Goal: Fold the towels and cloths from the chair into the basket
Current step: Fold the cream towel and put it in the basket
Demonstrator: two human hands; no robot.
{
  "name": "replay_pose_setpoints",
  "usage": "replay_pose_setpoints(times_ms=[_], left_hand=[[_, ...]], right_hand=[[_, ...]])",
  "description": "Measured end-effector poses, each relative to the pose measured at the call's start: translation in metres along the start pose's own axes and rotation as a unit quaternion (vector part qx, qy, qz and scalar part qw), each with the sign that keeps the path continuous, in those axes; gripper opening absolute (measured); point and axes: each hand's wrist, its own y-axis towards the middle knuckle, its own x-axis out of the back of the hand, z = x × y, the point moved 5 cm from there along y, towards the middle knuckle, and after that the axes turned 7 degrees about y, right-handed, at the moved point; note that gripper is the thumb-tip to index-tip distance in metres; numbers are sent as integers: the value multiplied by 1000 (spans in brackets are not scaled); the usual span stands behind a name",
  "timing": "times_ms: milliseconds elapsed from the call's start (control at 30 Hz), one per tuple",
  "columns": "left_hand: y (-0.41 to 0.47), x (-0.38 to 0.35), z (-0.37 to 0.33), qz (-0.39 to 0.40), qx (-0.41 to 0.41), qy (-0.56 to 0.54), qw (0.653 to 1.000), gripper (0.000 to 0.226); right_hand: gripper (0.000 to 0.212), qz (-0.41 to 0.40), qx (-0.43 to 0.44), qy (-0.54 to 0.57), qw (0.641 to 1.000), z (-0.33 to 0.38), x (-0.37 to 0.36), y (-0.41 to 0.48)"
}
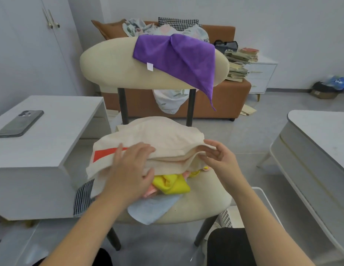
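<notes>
Cream red-striped terry towel (157,135) runs left-right, left hand (129,166) gripping its near edge, right hand (219,158) pinching its right end.

Single head-worn wide-angle view, aimed forward and down. Sits close above the seat of the cream padded chair (113,68), which fills frame centre. Brown upholstered sofa (225,100) lies farther back; edges show lens distortion.
</notes>
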Motion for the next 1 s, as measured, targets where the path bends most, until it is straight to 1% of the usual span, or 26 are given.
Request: replay_pose_setpoints(times_ms=[67,100,233,333,433,567,600,667,733,767,833,867,900,1000], left_hand=[[14,-18,-20,36,-27,-6,999,51],[22,-26,-28,41,-34,-11,998,52],[45,-49,-48,38,-46,-11,998,49],[52,-58,-48,12,-14,-10,1000,44],[53,-63,-45,-11,6,-31,999,30],[53,-62,-39,8,74,-105,992,23],[54,-60,-40,17,79,-143,986,29],[55,-54,-48,30,44,-216,975,42],[58,-52,-55,37,-1,-209,977,45],[58,-55,-56,46,-5,-196,980,48],[58,-60,-53,68,17,-185,980,61],[58,-64,-51,74,29,-181,980,64],[58,-66,-50,72,34,-177,981,60],[56,-68,-51,58,33,-172,983,31]], right_hand=[[39,-9,3,-41,999,3,-3,7],[37,-13,5,-61,998,3,-4,11],[33,-19,19,-101,995,4,-5,20],[36,-3,45,-112,993,8,-8,20],[37,2,51,-136,989,5,-11,19],[41,1,70,-167,984,4,-13,19],[41,3,71,-169,983,4,-13,19],[41,4,73,-175,982,4,-12,19],[42,-3,77,-173,982,4,-10,18],[44,-8,78,-171,982,4,-9,18],[47,-12,82,-168,982,5,-8,16],[48,-10,82,-164,983,5,-7,15],[49,-8,79,-160,984,5,-6,15],[47,-3,56,-176,983,2,-3,13]])
